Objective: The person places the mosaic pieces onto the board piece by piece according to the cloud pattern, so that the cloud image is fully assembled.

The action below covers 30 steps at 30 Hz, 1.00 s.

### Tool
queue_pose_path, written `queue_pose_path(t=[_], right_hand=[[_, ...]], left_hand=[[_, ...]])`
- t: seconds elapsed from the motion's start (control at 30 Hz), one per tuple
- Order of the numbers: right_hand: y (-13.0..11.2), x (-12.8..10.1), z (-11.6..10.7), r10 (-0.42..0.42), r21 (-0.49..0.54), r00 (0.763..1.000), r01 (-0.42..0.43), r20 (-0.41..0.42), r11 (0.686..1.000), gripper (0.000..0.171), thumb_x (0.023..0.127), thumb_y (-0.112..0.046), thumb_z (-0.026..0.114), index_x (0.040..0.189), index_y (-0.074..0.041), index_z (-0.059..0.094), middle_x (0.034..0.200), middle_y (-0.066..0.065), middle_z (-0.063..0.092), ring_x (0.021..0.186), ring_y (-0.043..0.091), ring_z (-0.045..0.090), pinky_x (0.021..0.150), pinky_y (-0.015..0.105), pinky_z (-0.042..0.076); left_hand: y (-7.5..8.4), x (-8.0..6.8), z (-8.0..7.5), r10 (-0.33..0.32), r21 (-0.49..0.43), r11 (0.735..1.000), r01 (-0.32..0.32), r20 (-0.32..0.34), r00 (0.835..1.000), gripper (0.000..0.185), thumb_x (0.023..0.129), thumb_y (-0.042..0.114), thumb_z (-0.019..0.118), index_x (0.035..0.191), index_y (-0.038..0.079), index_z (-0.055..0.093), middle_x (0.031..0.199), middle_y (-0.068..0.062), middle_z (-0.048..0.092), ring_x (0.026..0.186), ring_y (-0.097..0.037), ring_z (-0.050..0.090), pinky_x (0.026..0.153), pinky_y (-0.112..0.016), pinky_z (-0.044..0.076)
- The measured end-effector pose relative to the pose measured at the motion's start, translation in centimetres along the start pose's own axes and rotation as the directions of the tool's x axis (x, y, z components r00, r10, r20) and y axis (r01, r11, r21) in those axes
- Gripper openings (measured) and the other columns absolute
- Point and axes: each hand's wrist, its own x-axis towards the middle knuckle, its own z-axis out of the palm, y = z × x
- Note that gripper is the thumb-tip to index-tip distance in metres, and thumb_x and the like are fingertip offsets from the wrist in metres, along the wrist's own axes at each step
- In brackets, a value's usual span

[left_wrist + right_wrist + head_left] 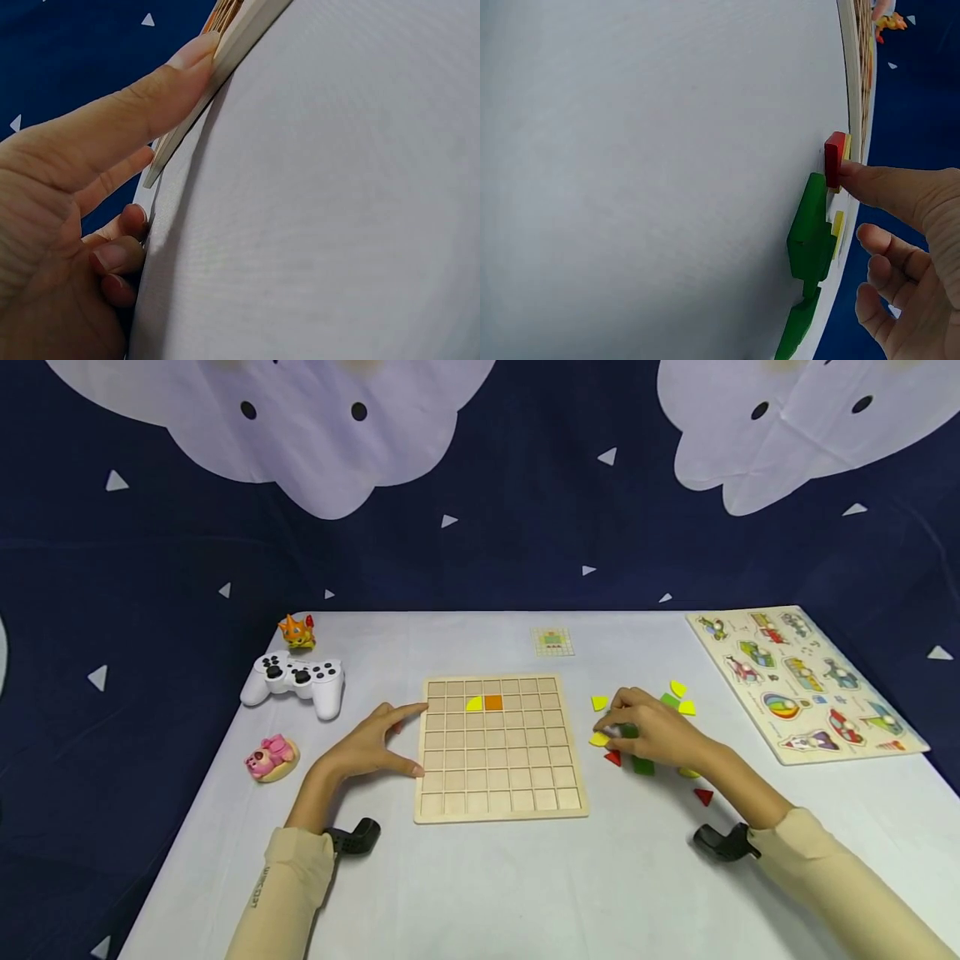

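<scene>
A square wooden grid board (501,810) lies flat on the white table. It holds a yellow quarter-circle piece (474,703) and an orange square (492,702), side by side. My left hand (365,745) spreads thumb and index finger along the board's left edge, both touching it. In the left wrist view its other fingers (118,256) curl loosely. Right of the board, my right hand (651,727) pinches a yellow quarter-circle piece (598,739) between thumb and index finger. Beside it are a red triangle (613,758) and green pieces (642,766), partly hidden.
More yellow pieces (677,688) and a red triangle (703,797) lie around the right hand. A small pattern card (552,642) is behind the board. A picture puzzle (813,693) lies at right. A white game controller (296,679), orange figurine (297,632) and pink figurine (271,757) occupy the left.
</scene>
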Motion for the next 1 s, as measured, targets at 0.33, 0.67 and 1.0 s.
queue_pose_path(t=[0.33,0.67,1.0], right_hand=[[0.1,-0.1,0.6,0.106,0.004,0.994,-0.106,-0.039,0.994,0.019,0.078,-0.027,0.085,0.087,-0.013,0.077,0.088,-0.005,0.054,0.087,0.014,0.050,0.075,0.034,0.046],[-0.7,0.4,0.7,0.076,-0.058,0.990,-0.083,-0.117,0.995,0.025,0.077,-0.033,0.085,0.083,-0.011,0.077,0.085,-0.001,0.055,0.075,0.012,0.050,0.065,0.029,0.045],[-0.3,0.1,0.0,0.035,-0.010,0.999,-0.035,-0.016,0.999,0.027,0.079,-0.021,0.084,0.104,-0.011,0.079,0.093,0.001,0.055,0.079,0.014,0.046,0.062,0.024,0.040]], left_hand=[[0.0,-0.1,0.1,0.019,-0.009,1.000,-0.019,-0.002,1.000,0.101,0.063,0.029,0.094,0.151,0.019,0.043,0.096,-0.007,0.036,0.090,-0.021,0.035,0.078,-0.037,0.033],[-0.2,-0.1,0.1,0.016,-0.014,1.000,-0.016,-0.007,1.000,0.101,0.063,0.028,0.094,0.151,0.020,0.044,0.097,-0.007,0.036,0.091,-0.022,0.036,0.079,-0.037,0.033],[-0.1,-0.1,0.1,0.022,-0.014,1.000,-0.022,-0.006,1.000,0.101,0.063,0.028,0.094,0.151,0.019,0.044,0.097,-0.008,0.037,0.090,-0.022,0.036,0.079,-0.037,0.033]])
